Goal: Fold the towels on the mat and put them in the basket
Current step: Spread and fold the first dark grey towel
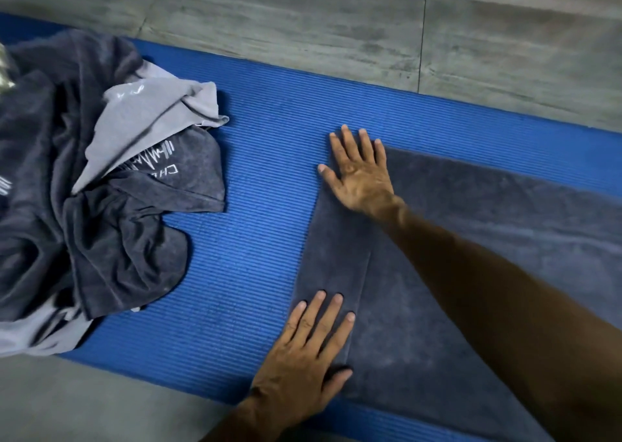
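Observation:
A dark grey towel (471, 239) lies spread flat on the blue ribbed mat (255, 226), reaching off the right edge of the view. My right hand (360, 172) rests flat, fingers apart, on the towel's far left corner. Near the front left corner, my left hand (313, 347) presses flat on the towel's left edge, its thumb on the cloth. Neither hand holds anything. A rumpled pile of dark grey and light grey towels (101, 185) sits on the mat at the left. No basket is in view.
Grey wood-look floor (303, 20) runs beyond the mat's far edge, and grey floor (101, 404) shows at the near left. A bare strip of mat separates the pile from the flat towel.

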Action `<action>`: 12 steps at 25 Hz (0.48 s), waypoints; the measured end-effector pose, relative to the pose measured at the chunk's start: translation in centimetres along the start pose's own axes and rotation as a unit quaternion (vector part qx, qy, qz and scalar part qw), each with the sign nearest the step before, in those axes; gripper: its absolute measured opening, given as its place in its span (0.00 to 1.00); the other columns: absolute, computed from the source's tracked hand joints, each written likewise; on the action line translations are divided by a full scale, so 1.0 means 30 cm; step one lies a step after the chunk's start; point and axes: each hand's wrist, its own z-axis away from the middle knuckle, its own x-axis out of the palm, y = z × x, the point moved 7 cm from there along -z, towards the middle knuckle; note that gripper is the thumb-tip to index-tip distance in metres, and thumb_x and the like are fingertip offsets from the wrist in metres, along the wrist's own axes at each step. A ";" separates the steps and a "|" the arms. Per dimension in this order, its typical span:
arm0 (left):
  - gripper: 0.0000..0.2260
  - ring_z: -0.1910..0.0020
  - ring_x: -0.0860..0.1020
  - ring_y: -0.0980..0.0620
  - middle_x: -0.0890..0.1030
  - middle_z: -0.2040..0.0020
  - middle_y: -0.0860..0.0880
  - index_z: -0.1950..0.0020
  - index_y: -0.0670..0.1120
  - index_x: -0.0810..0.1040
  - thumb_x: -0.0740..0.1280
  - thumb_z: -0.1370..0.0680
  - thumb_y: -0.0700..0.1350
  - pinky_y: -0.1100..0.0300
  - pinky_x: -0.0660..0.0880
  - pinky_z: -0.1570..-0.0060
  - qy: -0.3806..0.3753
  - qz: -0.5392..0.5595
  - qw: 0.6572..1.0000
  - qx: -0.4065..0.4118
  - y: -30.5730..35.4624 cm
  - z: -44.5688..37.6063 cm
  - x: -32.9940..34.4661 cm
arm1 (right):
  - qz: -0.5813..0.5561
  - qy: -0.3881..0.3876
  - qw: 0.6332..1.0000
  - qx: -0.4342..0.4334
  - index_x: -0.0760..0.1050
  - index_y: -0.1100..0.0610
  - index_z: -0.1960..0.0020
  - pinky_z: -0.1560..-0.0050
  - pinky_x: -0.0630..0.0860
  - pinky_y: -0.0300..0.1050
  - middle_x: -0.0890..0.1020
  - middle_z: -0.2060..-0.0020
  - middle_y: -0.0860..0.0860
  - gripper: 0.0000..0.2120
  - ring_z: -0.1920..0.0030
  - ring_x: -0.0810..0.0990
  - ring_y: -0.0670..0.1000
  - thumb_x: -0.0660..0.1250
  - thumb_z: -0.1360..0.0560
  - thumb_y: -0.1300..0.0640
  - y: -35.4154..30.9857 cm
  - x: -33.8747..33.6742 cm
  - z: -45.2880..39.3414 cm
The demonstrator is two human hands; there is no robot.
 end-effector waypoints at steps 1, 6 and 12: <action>0.36 0.23 0.56 0.40 0.58 0.21 0.43 0.22 0.49 0.61 0.61 0.25 0.64 0.43 0.56 0.28 -0.005 -0.002 1.000 0.004 0.002 0.000 0.001 | -0.026 0.008 1.000 -0.009 0.47 0.49 0.20 0.24 0.37 0.57 0.46 0.20 0.50 0.32 0.21 0.41 0.57 0.47 0.19 0.37 0.003 -0.023 -0.004; 0.33 0.23 0.56 0.40 0.57 0.21 0.43 0.22 0.51 0.60 0.60 0.23 0.64 0.42 0.57 0.28 0.008 -0.002 1.000 0.016 0.003 0.000 -0.010 | -0.039 0.188 0.965 0.180 0.67 0.62 0.34 0.45 0.69 0.57 0.76 0.42 0.61 0.25 0.43 0.75 0.65 0.61 0.25 0.47 0.167 -0.172 0.123; 0.31 0.22 0.54 0.41 0.56 0.21 0.43 0.21 0.51 0.59 0.58 0.21 0.62 0.43 0.56 0.28 0.036 -0.001 0.999 0.017 0.011 0.005 -0.030 | -0.216 0.144 0.957 0.129 0.68 0.59 0.49 0.59 0.67 0.48 0.78 0.56 0.57 0.04 0.52 0.78 0.62 0.61 0.22 0.60 0.187 -0.146 0.120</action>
